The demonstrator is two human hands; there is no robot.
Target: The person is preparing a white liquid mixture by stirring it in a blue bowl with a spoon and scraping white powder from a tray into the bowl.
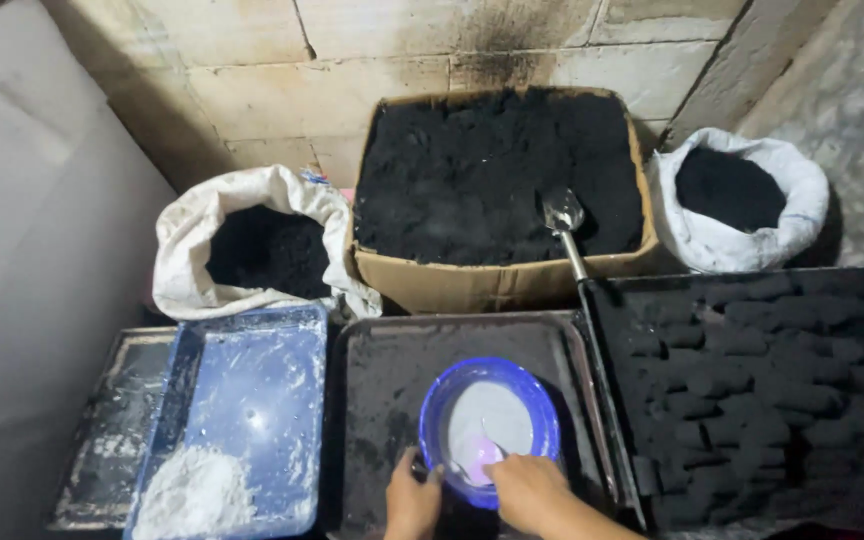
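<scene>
A blue bowl (436,412) holding a pale grey-white paste stands on a black tray (382,370) in the lower middle. My left hand (410,503) grips the bowl's near-left rim. My right hand (528,488) is at the bowl's near edge with its fingers closed around a small spoon (493,438) that dips into the paste. Both hands are dusted with black powder.
A cardboard box (497,283) of black powder with a metal scoop (563,215) stands behind the tray. White sacks of black powder (190,248) (782,170) flank it. A blue tray (252,400) with white powder lies left. A black tray of dark briquettes (752,390) lies right.
</scene>
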